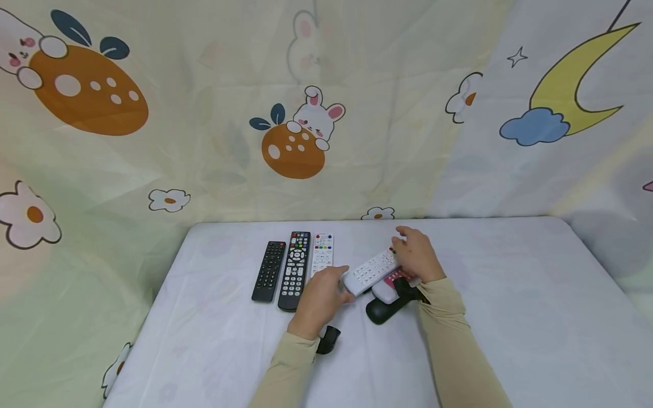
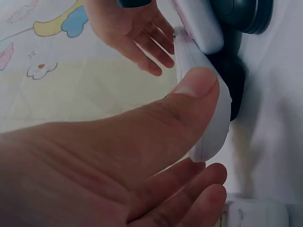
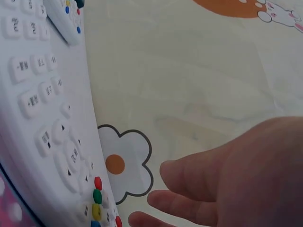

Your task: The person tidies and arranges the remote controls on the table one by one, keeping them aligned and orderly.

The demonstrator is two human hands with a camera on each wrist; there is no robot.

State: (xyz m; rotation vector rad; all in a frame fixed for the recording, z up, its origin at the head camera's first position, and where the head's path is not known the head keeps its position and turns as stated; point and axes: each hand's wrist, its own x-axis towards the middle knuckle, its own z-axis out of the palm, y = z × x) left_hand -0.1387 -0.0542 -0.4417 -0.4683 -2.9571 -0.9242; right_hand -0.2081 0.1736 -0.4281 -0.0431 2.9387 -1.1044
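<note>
While left grip (image 1: 321,297) pinches white remote (image 1: 371,272) | right table edge (image 1: 598,273) well apart

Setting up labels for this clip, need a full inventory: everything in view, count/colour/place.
slim black remote: 1, black, left end of the row
larger black remote: 1, black, middle of the row
row's white remote: 1, white, right end, partly behind left hand
tilted white remote: 1, white, between the hands
pink-and-white remote: 1, below the tilted one
rounded black object: 1, black, near the right wrist, probably a remote
dark item: 1, black, under the tilted remote, mostly hidden
table: 1, white, below everything
printed cloth: 1, mainly pale, behind the table
wrist devices: 2, black, one per wrist
sleeves: 2, beige, forearms
left hand, right hand: 2, bare, at the tilted remote's opposite ends
</note>
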